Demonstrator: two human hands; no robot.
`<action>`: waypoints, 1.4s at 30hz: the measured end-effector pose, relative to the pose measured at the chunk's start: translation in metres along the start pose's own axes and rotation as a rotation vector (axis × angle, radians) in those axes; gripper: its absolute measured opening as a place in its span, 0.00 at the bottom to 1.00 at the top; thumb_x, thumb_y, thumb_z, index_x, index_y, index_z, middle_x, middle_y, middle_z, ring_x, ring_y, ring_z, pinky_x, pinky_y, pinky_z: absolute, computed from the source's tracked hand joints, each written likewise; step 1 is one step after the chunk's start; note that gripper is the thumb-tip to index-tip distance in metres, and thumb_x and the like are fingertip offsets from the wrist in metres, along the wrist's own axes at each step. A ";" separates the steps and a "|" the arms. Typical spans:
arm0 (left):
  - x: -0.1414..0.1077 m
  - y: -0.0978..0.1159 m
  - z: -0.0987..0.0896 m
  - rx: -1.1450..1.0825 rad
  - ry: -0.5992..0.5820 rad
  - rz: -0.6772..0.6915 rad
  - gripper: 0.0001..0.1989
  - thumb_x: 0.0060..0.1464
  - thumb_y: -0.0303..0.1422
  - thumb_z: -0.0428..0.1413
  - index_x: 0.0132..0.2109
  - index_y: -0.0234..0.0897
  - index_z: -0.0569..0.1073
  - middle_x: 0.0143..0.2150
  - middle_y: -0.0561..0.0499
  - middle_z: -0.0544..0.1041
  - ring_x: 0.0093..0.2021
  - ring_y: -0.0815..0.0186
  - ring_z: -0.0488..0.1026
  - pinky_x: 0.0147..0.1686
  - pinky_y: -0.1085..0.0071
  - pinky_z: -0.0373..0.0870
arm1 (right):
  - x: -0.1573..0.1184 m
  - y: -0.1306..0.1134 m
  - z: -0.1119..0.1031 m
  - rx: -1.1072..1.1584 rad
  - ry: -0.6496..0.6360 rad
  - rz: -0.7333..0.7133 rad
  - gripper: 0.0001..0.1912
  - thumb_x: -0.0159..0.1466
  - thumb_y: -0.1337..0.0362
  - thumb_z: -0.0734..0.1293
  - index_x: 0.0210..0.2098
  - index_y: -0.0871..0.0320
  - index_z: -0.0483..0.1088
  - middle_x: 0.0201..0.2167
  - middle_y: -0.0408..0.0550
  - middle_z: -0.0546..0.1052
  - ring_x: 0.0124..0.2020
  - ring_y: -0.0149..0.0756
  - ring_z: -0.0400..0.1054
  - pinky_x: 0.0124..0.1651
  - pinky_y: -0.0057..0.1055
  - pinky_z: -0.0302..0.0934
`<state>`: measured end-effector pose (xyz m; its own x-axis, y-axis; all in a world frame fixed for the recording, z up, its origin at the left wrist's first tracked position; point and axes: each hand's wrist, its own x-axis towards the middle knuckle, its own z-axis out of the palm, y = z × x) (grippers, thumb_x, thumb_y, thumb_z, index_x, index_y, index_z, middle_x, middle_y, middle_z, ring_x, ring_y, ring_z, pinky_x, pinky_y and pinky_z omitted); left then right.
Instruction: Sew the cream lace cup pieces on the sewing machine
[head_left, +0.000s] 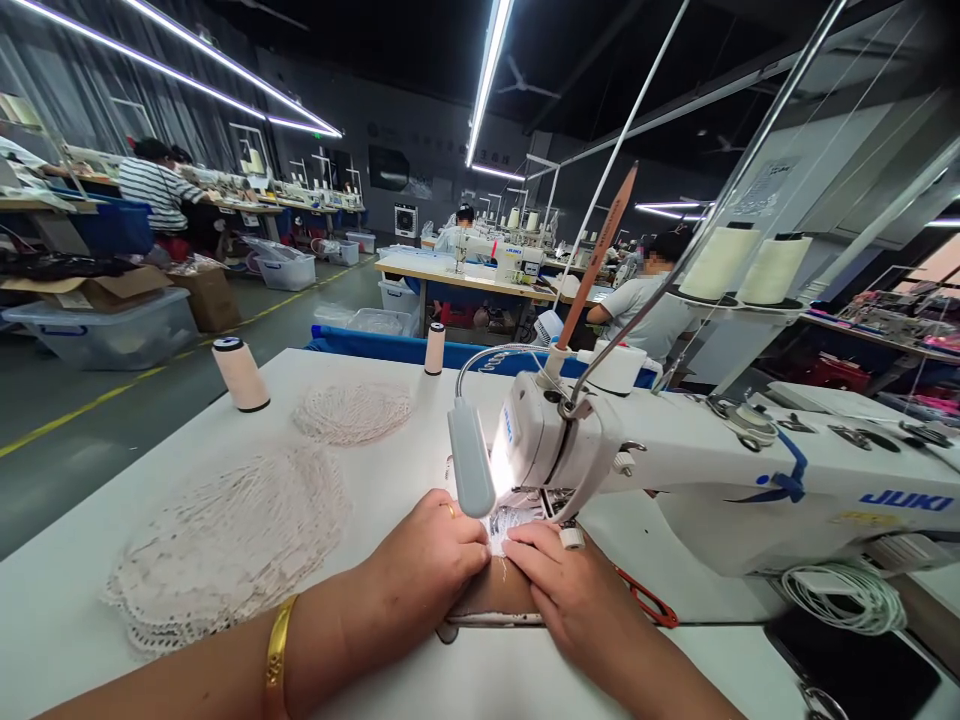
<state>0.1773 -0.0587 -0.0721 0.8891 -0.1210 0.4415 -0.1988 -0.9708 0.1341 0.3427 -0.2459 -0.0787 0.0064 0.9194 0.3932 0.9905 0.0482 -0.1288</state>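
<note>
A piece of white lace fabric [504, 530] lies under the needle area of a white sewing machine [570, 440], lit by a small grey lamp [471, 460]. My left hand [435, 545] is closed at the left edge of the lace, fingers curled and thumb pressed in. My right hand [562, 580] rests on the lace's right side, fingers together and bent over its edge. To the left lies a large stack of lace pieces [232, 540], with a smaller lace pile [352, 412] behind it. The needle itself is hidden.
Two peach thread cones [240, 375] stand toward the table's far side. Red-handled snips [649, 600] lie right of my right hand. A coiled white cable [847, 600] sits on a dark flat object [855, 665]. Co-workers sit at other machines beyond.
</note>
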 end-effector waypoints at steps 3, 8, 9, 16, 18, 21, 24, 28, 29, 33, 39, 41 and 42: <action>0.005 0.000 -0.003 0.055 0.016 -0.038 0.10 0.55 0.18 0.60 0.36 0.38 0.78 0.42 0.52 0.84 0.37 0.61 0.77 0.41 0.63 0.66 | 0.001 0.001 0.001 -0.032 -0.014 0.060 0.28 0.63 0.81 0.59 0.54 0.54 0.77 0.55 0.51 0.83 0.37 0.43 0.75 0.40 0.40 0.74; 0.013 -0.003 -0.005 0.036 0.012 -0.088 0.11 0.62 0.20 0.58 0.33 0.39 0.76 0.39 0.52 0.83 0.39 0.59 0.79 0.41 0.64 0.70 | 0.006 0.001 0.000 -0.047 -0.016 0.146 0.30 0.63 0.79 0.59 0.58 0.52 0.78 0.54 0.54 0.82 0.46 0.48 0.77 0.43 0.40 0.76; 0.013 -0.003 -0.005 0.016 0.022 -0.094 0.11 0.63 0.20 0.56 0.34 0.39 0.76 0.39 0.51 0.83 0.40 0.59 0.79 0.41 0.65 0.71 | 0.007 0.001 0.000 -0.048 -0.011 0.152 0.31 0.63 0.79 0.60 0.59 0.52 0.77 0.55 0.54 0.82 0.48 0.49 0.77 0.45 0.41 0.77; 0.008 -0.014 -0.007 -0.085 0.092 -0.169 0.12 0.68 0.26 0.50 0.47 0.41 0.79 0.51 0.46 0.83 0.48 0.55 0.80 0.50 0.61 0.78 | 0.001 0.005 0.006 -0.013 0.022 0.138 0.31 0.65 0.79 0.59 0.62 0.52 0.75 0.56 0.55 0.81 0.51 0.48 0.77 0.50 0.42 0.77; 0.007 -0.015 -0.010 -0.043 0.026 -0.223 0.10 0.66 0.28 0.53 0.48 0.41 0.78 0.53 0.44 0.82 0.51 0.52 0.79 0.52 0.57 0.78 | -0.001 0.005 0.007 0.006 0.022 0.100 0.29 0.65 0.80 0.58 0.61 0.55 0.74 0.55 0.56 0.81 0.50 0.47 0.78 0.48 0.42 0.77; 0.009 -0.007 -0.020 0.057 -0.157 -0.353 0.10 0.65 0.31 0.59 0.52 0.40 0.78 0.54 0.42 0.82 0.52 0.48 0.79 0.51 0.55 0.77 | 0.001 0.001 0.007 0.064 0.056 0.016 0.29 0.65 0.81 0.57 0.59 0.54 0.73 0.51 0.53 0.82 0.49 0.46 0.78 0.47 0.41 0.77; 0.010 0.010 -0.039 0.107 -0.284 -0.373 0.04 0.64 0.33 0.62 0.41 0.38 0.78 0.43 0.43 0.83 0.43 0.50 0.80 0.39 0.60 0.74 | 0.006 -0.010 0.005 0.132 0.122 -0.101 0.28 0.67 0.80 0.58 0.62 0.55 0.70 0.53 0.54 0.82 0.52 0.46 0.77 0.50 0.41 0.77; 0.006 0.018 -0.062 -0.059 -0.347 -0.356 0.16 0.64 0.33 0.58 0.26 0.39 0.68 0.25 0.54 0.73 0.26 0.62 0.70 0.25 0.66 0.54 | 0.011 -0.023 0.007 0.214 0.136 -0.289 0.30 0.66 0.76 0.61 0.67 0.56 0.66 0.60 0.57 0.81 0.60 0.48 0.76 0.57 0.45 0.75; 0.005 0.015 -0.064 -0.055 -0.332 -0.398 0.15 0.63 0.32 0.58 0.27 0.39 0.67 0.24 0.54 0.72 0.25 0.63 0.69 0.25 0.66 0.51 | 0.011 -0.024 0.009 0.227 0.139 -0.330 0.29 0.67 0.75 0.62 0.66 0.56 0.67 0.58 0.56 0.82 0.59 0.47 0.76 0.58 0.46 0.75; 0.000 -0.007 -0.060 0.024 -0.259 -0.499 0.04 0.57 0.31 0.61 0.36 0.39 0.72 0.36 0.50 0.77 0.36 0.57 0.74 0.34 0.65 0.63 | 0.006 -0.024 0.019 0.228 0.164 -0.416 0.16 0.75 0.72 0.64 0.61 0.55 0.70 0.50 0.51 0.85 0.55 0.43 0.79 0.59 0.43 0.74; 0.000 -0.014 -0.039 -0.063 -0.206 -0.526 0.05 0.60 0.33 0.60 0.40 0.38 0.72 0.45 0.47 0.78 0.46 0.53 0.75 0.46 0.59 0.70 | -0.002 -0.029 0.021 0.295 0.098 -0.395 0.11 0.83 0.62 0.59 0.54 0.51 0.73 0.45 0.45 0.86 0.53 0.37 0.80 0.55 0.34 0.73; 0.001 -0.011 -0.034 -0.066 -0.179 -0.491 0.03 0.62 0.31 0.57 0.38 0.39 0.70 0.42 0.47 0.77 0.44 0.54 0.74 0.44 0.60 0.69 | -0.002 -0.032 0.014 0.322 0.036 -0.417 0.11 0.84 0.61 0.58 0.53 0.51 0.73 0.45 0.45 0.86 0.52 0.37 0.80 0.56 0.34 0.72; 0.001 -0.011 -0.032 -0.064 -0.167 -0.468 0.06 0.63 0.29 0.55 0.36 0.39 0.68 0.41 0.48 0.76 0.41 0.56 0.73 0.42 0.61 0.68 | -0.003 -0.033 0.009 0.342 -0.015 -0.427 0.10 0.84 0.61 0.59 0.53 0.50 0.73 0.45 0.44 0.85 0.51 0.37 0.80 0.55 0.34 0.72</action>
<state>0.1667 -0.0420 -0.0446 0.9417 0.2878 0.1741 0.2167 -0.9149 0.3406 0.3087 -0.2467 -0.0839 -0.3911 0.7954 0.4630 0.8035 0.5404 -0.2498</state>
